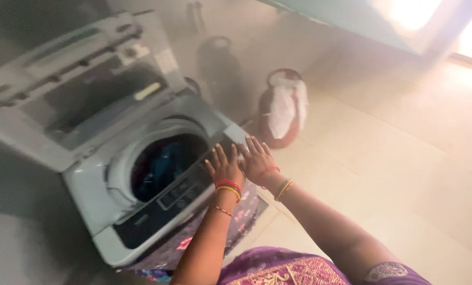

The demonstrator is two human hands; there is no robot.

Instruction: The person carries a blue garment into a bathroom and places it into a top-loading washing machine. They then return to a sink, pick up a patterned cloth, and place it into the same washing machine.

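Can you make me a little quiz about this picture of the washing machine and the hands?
1. True or false: the lid of the grey top-loading washing machine is shut.
2. Where do the left hand and the right hand rest?
A) inside the drum
B) on the front edge by the dark control panel
C) on the floor
3. Fill in: a white cloth hangs over the top of the dark red gas ___.

Key:
1. False: the lid stands open and dark blue clothes show in the drum.
2. B. Both hands lie flat with fingers spread, holding nothing.
3. Cylinder.
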